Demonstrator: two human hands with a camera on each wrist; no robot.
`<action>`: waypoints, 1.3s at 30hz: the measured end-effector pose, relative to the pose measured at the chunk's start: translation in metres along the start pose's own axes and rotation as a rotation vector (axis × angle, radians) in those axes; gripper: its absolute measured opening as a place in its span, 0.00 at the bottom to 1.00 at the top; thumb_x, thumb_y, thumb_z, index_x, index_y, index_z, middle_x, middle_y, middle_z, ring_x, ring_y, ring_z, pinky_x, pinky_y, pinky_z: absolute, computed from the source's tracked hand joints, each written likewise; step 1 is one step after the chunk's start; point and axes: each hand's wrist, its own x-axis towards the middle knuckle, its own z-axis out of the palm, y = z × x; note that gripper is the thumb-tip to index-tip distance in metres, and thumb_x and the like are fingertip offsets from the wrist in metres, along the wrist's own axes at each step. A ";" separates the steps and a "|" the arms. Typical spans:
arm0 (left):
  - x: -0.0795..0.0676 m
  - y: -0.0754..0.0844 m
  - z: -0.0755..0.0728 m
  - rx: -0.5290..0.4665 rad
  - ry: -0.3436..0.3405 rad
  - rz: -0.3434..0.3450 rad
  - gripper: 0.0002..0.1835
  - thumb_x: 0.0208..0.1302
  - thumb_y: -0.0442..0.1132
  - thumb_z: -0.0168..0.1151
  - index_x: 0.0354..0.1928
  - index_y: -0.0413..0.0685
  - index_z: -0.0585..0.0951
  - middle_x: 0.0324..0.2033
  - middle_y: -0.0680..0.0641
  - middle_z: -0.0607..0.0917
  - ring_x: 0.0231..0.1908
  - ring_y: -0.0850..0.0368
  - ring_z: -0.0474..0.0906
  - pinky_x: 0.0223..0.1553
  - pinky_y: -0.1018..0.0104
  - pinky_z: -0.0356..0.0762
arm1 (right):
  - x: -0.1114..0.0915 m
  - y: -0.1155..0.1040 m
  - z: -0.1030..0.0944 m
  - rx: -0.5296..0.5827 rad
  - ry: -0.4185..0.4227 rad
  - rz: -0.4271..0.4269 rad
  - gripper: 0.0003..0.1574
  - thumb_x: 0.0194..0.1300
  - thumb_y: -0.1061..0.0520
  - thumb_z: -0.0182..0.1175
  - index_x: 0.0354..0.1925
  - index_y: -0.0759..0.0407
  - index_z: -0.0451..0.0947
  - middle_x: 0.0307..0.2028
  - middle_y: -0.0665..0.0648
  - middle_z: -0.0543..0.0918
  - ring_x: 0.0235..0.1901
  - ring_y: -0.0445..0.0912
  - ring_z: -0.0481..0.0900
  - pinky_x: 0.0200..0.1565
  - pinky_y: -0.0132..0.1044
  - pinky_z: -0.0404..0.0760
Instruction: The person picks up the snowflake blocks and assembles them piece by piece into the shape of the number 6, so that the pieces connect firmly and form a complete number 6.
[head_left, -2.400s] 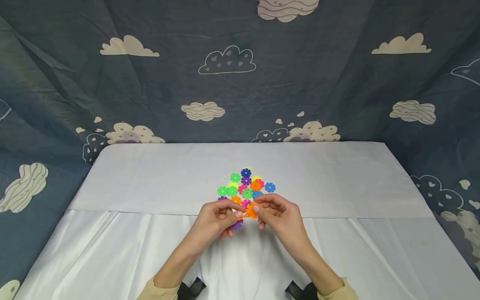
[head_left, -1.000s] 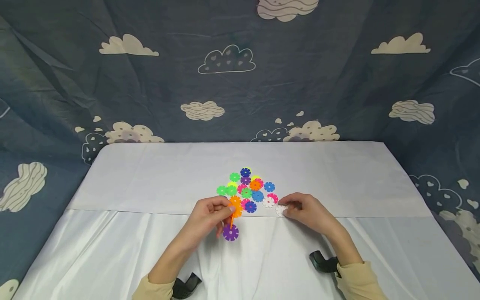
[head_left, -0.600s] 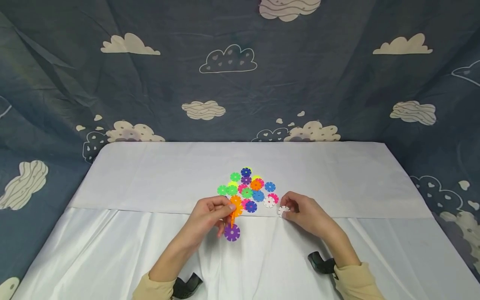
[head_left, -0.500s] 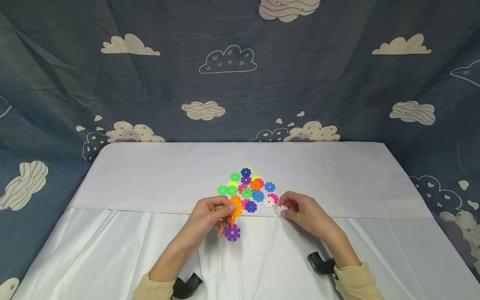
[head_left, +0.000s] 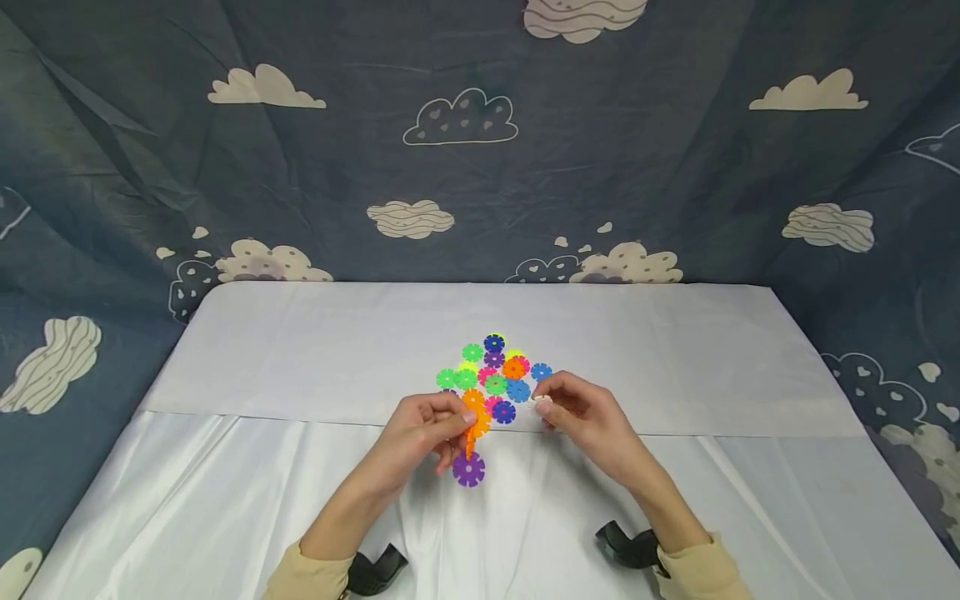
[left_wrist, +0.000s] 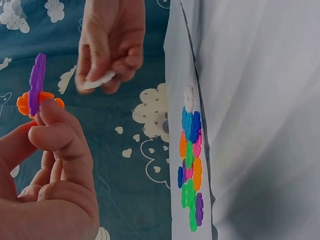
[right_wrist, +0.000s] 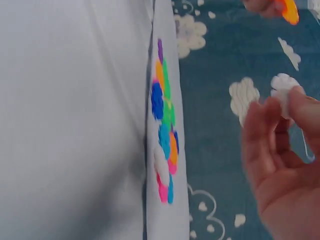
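My left hand (head_left: 423, 429) pinches joined toothed plastic discs. An orange disc (head_left: 478, 415) is at the fingertips and a purple disc (head_left: 468, 469) hangs at the lower end. In the left wrist view the purple disc (left_wrist: 37, 84) stands edge-on across the orange piece (left_wrist: 24, 104). My right hand (head_left: 588, 421) pinches a white toothed disc (right_wrist: 285, 87) between thumb and finger, raised off the table. The white disc is apart from the left hand's piece. Parts of both held pieces are hidden by fingers.
Beyond the hands, a loose cluster of toothed discs lies on the white-covered table (head_left: 300, 358), among them a light blue disc (head_left: 518, 390) and a green disc (head_left: 496, 384). Another white disc (right_wrist: 161, 166) lies at the cluster's right side. A dark cloud-print cloth (head_left: 450, 50) hangs behind.
My right hand has let go of the left hand's piece, gone right and picked up a white disc, then lifted it back leftward. The left hand keeps the orange and purple piece.
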 end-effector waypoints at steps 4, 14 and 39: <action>0.000 0.000 0.001 -0.002 0.006 0.005 0.12 0.70 0.37 0.59 0.32 0.34 0.78 0.21 0.44 0.78 0.14 0.58 0.67 0.17 0.72 0.68 | -0.003 -0.006 0.011 0.061 -0.005 -0.054 0.09 0.68 0.62 0.61 0.47 0.59 0.78 0.32 0.59 0.79 0.31 0.52 0.78 0.37 0.42 0.82; -0.001 0.001 0.002 0.023 -0.016 0.010 0.11 0.69 0.36 0.59 0.31 0.35 0.78 0.20 0.46 0.78 0.15 0.58 0.67 0.17 0.72 0.67 | -0.010 -0.025 0.033 0.119 0.077 -0.083 0.07 0.67 0.62 0.63 0.44 0.60 0.80 0.34 0.60 0.82 0.32 0.56 0.82 0.39 0.41 0.84; -0.001 -0.003 0.007 -0.018 -0.043 0.017 0.13 0.69 0.35 0.59 0.31 0.27 0.76 0.19 0.47 0.76 0.16 0.61 0.69 0.14 0.73 0.65 | -0.011 -0.026 0.040 -0.155 0.107 -0.358 0.12 0.64 0.67 0.64 0.41 0.52 0.83 0.39 0.48 0.81 0.32 0.42 0.77 0.34 0.33 0.82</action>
